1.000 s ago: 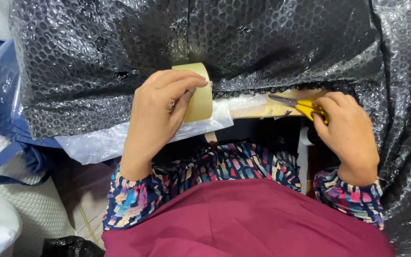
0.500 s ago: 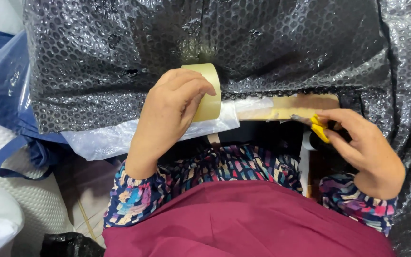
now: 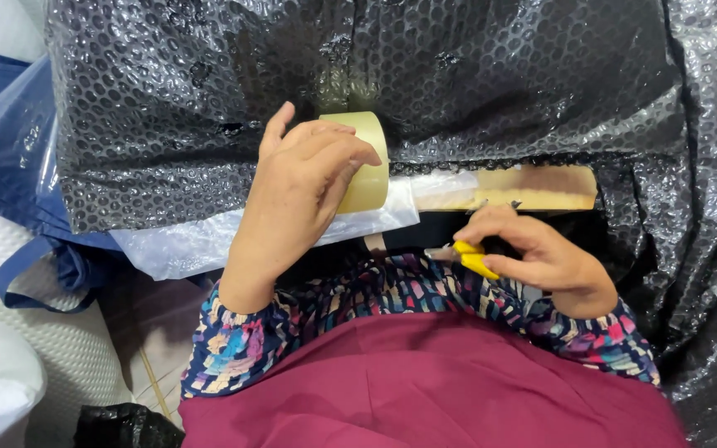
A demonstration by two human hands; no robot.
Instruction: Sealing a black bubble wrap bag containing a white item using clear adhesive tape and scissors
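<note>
My left hand (image 3: pixel 296 191) grips a roll of tan packing tape (image 3: pixel 367 162), held upright against a large parcel wrapped in black bubble wrap (image 3: pixel 375 75). A strip of tape (image 3: pixel 508 189) runs from the roll to the right along the parcel's lower edge. My right hand (image 3: pixel 541 257) is below that strip, closed around small scissors with yellow handles (image 3: pixel 470 257); the blades point left and are mostly hidden by my fingers.
A clear plastic sheet (image 3: pixel 209 241) sticks out under the parcel. A blue bag (image 3: pixel 18 191) and white padded material (image 3: pixel 35 332) lie at the left. More black bubble wrap (image 3: pixel 699 274) hangs at the right. My lap in a maroon garment (image 3: pixel 425 382) fills the bottom.
My right hand with the scissors has dropped from the tape strip down and left toward my lap. My left hand keeps the roll in place.
</note>
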